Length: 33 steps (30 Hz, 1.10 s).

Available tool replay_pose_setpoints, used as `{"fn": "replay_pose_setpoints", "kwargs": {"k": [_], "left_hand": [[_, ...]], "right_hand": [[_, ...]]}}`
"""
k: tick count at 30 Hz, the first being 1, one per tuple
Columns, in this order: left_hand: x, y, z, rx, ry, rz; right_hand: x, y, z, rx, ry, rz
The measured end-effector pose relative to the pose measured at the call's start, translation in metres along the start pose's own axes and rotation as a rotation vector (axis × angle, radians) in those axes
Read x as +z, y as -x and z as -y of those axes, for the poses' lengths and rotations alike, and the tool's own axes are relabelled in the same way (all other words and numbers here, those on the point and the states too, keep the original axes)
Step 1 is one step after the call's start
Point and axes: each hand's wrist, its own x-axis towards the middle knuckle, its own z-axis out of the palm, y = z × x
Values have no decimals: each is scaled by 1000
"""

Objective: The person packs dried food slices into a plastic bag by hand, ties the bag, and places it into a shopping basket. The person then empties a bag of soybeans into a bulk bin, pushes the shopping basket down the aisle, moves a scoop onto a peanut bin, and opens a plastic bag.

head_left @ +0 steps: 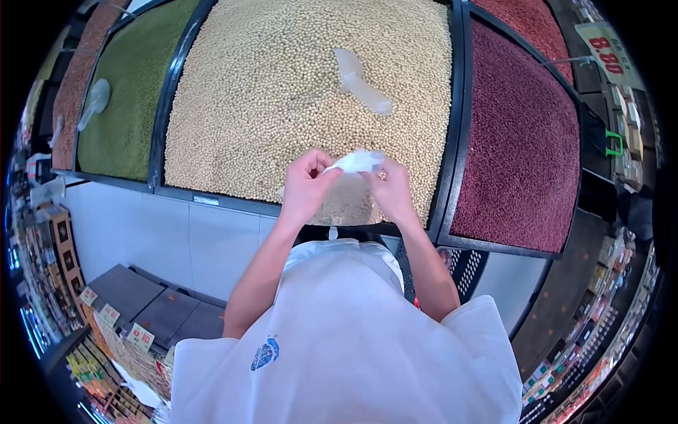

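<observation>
My left hand (pixel 305 189) and my right hand (pixel 393 189) both pinch the gathered white top of a clear plastic bag (pixel 346 201). The bag hangs between them over the front edge of a bin of pale soybeans (pixel 247 106). Its lower part looks greyish, and I cannot tell whether beans are inside or show through from behind. On the soybeans beyond my hands lies a translucent plastic scoop (pixel 364 88), touched by neither hand.
Left of the soybeans is a bin of green beans (pixel 134 85) with a scoop (pixel 96 102) on it. A bin of dark red beans (pixel 522 134) stands to the right. A price sign (pixel 609 55) hangs at the far right. Black dividers (pixel 455 141) separate the bins.
</observation>
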Motion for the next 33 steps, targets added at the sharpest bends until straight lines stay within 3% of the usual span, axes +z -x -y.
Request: {"fn": "replay_pose_setpoints", "kwargs": {"k": [3,5,7,9,14,19,23,26,29,33], "left_hand": [[-9,0,4,-7,109,-35],[-5,-6,4,181,29,-13],[-3,-7,-3,168,21,50],[-5,-8,-24,-34,87,140],[-20,-10,-26,-160,126,105],[-10,-8,-36,-202,148,93],[-37,-7,-33,-102,206,-48],[-33,-3,-46,183,140,-44],[-36,14,-69,418,-175,-56],[-54,37,-92,556,-511,284]], "right_hand": [[6,4,-1,22,-96,-89],[13,6,8,-93,-107,-65],[10,7,19,-129,-45,16],[7,4,13,-29,-96,-33],[-1,2,6,30,-500,-126],[-6,-2,17,-243,-215,-47],[-21,-2,14,-108,-335,-176],[-24,3,17,-273,-277,-189],[-28,9,12,-430,-116,-202],[-37,23,7,-440,-167,-72]]}}
